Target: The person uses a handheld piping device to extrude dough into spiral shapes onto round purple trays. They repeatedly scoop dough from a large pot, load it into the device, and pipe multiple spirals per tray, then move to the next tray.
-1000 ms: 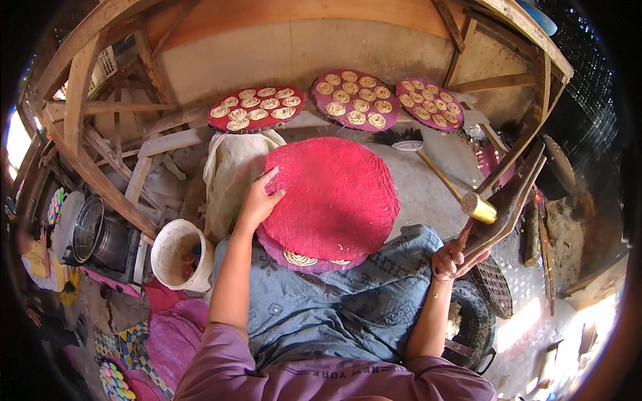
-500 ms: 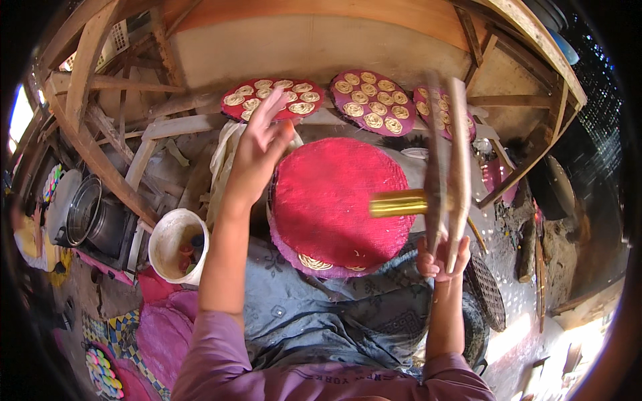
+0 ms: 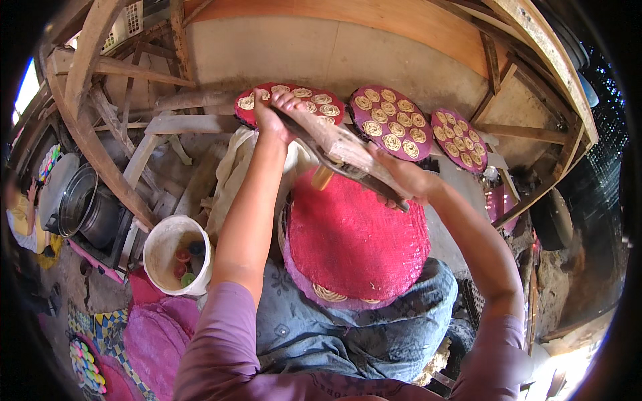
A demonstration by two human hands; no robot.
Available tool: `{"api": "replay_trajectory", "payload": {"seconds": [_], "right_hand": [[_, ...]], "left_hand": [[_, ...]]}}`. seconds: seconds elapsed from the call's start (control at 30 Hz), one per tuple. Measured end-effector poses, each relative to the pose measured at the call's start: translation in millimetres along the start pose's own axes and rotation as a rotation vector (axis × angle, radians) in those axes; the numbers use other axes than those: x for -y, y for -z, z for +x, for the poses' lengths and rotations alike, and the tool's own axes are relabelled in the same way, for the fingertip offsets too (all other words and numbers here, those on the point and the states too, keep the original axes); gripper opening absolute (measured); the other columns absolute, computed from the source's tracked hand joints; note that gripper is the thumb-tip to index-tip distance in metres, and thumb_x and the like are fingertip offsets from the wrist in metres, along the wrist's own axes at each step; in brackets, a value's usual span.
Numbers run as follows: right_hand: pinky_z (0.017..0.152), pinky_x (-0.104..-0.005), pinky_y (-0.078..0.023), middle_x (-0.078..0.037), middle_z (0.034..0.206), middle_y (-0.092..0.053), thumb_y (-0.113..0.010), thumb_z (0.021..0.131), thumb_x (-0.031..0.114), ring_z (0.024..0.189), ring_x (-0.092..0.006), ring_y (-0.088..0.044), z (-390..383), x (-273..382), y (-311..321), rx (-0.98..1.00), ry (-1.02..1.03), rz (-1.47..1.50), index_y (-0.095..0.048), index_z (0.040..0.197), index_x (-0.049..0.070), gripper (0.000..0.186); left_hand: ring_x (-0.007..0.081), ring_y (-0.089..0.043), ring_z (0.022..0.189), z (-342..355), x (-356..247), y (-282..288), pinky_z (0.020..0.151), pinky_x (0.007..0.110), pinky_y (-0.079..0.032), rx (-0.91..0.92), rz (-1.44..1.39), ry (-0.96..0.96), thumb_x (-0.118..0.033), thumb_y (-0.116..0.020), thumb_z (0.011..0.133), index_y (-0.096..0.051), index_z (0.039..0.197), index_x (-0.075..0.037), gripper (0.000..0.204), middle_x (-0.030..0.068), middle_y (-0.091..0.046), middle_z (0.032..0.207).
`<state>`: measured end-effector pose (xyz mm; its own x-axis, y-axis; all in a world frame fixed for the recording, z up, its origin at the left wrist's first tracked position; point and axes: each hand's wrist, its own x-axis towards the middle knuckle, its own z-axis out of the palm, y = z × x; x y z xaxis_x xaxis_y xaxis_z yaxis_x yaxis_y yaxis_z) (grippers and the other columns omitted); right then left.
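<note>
From the head view, the wooden press [image 3: 344, 157] has swung from upright beside the right arm half a second ago to lying slantwise across both hands, above the round red mat [image 3: 358, 247] on the lap. That suggests it is now lined up to work over the mat. The left hand [image 3: 274, 113], which was open in the air, has closed its fingers around the far end of the press. The right hand [image 3: 401, 180] grips the near end, fingers curled over it. A brass cylinder [image 3: 323, 177] hangs beneath the press, between the hands.
</note>
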<state>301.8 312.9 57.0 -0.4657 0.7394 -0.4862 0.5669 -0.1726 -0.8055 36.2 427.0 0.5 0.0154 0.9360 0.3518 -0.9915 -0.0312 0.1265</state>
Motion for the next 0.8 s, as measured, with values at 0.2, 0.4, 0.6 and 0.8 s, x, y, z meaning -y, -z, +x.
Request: {"api": "replay_trajectory", "payload": {"seconds": [0.2,0.4,0.6,0.8], "right_hand": [[0.044,-0.0294,-0.040,-0.005,0.060,-0.049,-0.017,0.096,0.069,0.046,-0.0134,-0.046,31,17,-9,-0.116,-0.076,-0.257,-0.058,0.113,0.006,0.077],[0.047,-0.0304,-0.043,-0.006,0.060,-0.050,-0.018,0.093,0.072,0.049,-0.0140,-0.049,4,27,-9,-0.141,-0.091,-0.274,-0.056,0.122,0.011,0.078],[0.046,-0.0282,-0.041,-0.005,0.060,-0.050,-0.022,0.093,0.073,0.049,-0.0129,-0.049,13,34,-10,-0.310,-0.092,-0.380,-0.063,0.109,0.006,0.080],[0.042,-0.0300,-0.040,-0.006,0.057,-0.050,-0.026,0.090,0.076,0.046,-0.0146,-0.050,5,17,-13,-0.233,-0.091,-0.288,-0.063,0.093,0.001,0.083]], "left_hand": [[0.0110,-0.036,0.049,9,-31,35,0.060,0.031,-0.035,0.040,-0.018,-0.023,-0.054,-0.034,0.094,-0.041,0.060,-0.019,0.050,-0.0073,-0.034,0.052],[0.0102,-0.033,0.046,-6,-25,15,0.057,0.030,-0.035,-0.056,-0.056,-0.021,-0.048,-0.033,0.095,-0.040,0.057,-0.020,0.048,-0.0073,-0.033,0.050],[0.0095,-0.033,0.045,2,-28,2,0.056,0.029,-0.035,0.052,-0.072,-0.022,-0.054,-0.031,0.093,-0.038,0.055,-0.020,0.051,-0.0079,-0.031,0.048],[0.0102,-0.027,0.043,-14,-30,9,0.052,0.029,-0.030,-0.081,-0.019,0.004,-0.061,-0.027,0.095,-0.033,0.057,-0.020,0.056,-0.0074,-0.027,0.048]]}}
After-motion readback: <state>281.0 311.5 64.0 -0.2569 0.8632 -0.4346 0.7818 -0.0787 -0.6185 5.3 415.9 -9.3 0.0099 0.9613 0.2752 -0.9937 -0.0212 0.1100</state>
